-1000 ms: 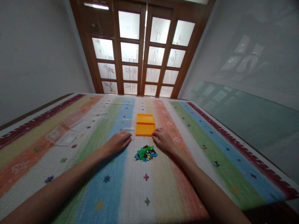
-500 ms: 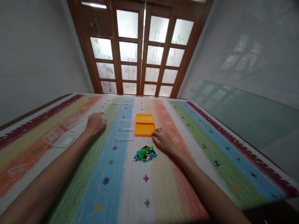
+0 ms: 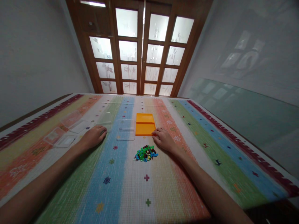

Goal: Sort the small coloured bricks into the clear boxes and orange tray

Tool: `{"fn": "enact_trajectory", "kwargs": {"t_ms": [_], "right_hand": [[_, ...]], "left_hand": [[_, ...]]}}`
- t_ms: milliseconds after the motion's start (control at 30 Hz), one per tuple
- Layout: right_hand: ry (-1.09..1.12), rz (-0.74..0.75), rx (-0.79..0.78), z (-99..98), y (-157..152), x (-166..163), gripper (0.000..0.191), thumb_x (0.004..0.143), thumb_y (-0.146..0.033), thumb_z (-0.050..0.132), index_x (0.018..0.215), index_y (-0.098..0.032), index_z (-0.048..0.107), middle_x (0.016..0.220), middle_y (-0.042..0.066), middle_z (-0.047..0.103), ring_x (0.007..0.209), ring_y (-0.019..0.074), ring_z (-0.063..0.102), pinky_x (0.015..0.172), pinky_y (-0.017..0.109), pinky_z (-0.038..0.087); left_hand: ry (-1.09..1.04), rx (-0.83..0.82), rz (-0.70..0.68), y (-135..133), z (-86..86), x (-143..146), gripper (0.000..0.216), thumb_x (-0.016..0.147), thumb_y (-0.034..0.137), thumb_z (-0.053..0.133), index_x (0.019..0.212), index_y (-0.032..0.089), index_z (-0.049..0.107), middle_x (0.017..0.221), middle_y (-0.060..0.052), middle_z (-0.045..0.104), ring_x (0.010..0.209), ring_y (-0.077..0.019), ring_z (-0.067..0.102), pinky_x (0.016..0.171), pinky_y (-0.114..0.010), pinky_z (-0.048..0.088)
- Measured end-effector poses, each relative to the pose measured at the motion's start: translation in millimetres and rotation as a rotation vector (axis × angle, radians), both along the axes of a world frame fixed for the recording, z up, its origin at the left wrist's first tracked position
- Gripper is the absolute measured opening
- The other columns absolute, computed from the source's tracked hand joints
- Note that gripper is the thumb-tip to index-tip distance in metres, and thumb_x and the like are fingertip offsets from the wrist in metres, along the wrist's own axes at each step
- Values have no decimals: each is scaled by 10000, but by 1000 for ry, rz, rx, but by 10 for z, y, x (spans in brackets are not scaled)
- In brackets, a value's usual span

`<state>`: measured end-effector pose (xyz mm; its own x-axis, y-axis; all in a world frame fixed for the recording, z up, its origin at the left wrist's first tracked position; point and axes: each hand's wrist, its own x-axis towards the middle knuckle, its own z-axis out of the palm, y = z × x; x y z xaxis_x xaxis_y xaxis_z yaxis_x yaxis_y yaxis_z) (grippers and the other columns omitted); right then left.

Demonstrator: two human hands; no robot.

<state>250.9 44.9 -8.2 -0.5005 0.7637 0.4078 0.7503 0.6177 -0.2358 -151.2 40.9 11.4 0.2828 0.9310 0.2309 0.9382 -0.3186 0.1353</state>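
Observation:
My left hand (image 3: 93, 137) lies on the striped mat with its fingers curled over the near edge of a clear plastic tray (image 3: 105, 120). Just to the right of that one lies a second clear tray (image 3: 125, 133). Beside it sits an orange tray (image 3: 144, 124), and my right hand (image 3: 163, 139) pinches its near right corner with bent fingers. A small pile of tiny coloured bricks (image 3: 146, 153), green, blue, black and red, lies between my hands, a little nearer to me.
Several more clear trays (image 3: 67, 129) lie on the mat's left side. The striped mat (image 3: 130, 186) covers the whole surface. A wooden door with frosted panes (image 3: 140, 53) stands behind, and a glass sheet (image 3: 245, 112) leans on the right wall.
My left hand let go of the clear tray beside the orange one, reached far left to another clear tray, and has drawn it nearer. My right hand has stayed at the orange tray's corner.

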Motion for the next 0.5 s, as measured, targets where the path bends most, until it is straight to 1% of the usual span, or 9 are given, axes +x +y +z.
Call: {"fn": "enact_trajectory", "kwargs": {"t_ms": [133, 233, 333, 500], "right_hand": [[3, 5, -8, 10, -10, -1, 173, 902, -148, 562, 953, -163, 727, 957, 101, 673, 963, 241, 566, 886, 368, 435], [0, 1, -14, 10, -14, 6, 169, 898, -145, 566, 950, -173, 725, 967, 96, 674, 973, 239, 565, 893, 367, 429], [-5, 3, -9, 6, -17, 12, 166, 894, -147, 568, 956, -173, 721, 971, 95, 673, 974, 238, 563, 899, 367, 425], [6, 16, -9, -1, -21, 17, 182, 888, -133, 557, 973, -168, 714, 986, 96, 677, 976, 234, 563, 906, 360, 426]], "left_hand": [[-90, -8, -88, -369, -52, 84, 364, 916, 391, 395, 964, 183, 690, 1050, -138, 708, 975, -277, 666, 919, -428, 528], [-126, -6, -117, -540, -52, 168, 341, 916, 370, 412, 967, 183, 692, 1064, -137, 704, 982, -273, 664, 934, -432, 525], [-124, -20, -139, -610, -11, 228, 321, 911, 354, 424, 946, 186, 695, 1033, -130, 707, 963, -270, 664, 919, -427, 531], [-114, -30, -143, -638, 34, 271, 334, 914, 373, 419, 929, 184, 695, 1018, -133, 702, 945, -270, 666, 905, -422, 536]]}}
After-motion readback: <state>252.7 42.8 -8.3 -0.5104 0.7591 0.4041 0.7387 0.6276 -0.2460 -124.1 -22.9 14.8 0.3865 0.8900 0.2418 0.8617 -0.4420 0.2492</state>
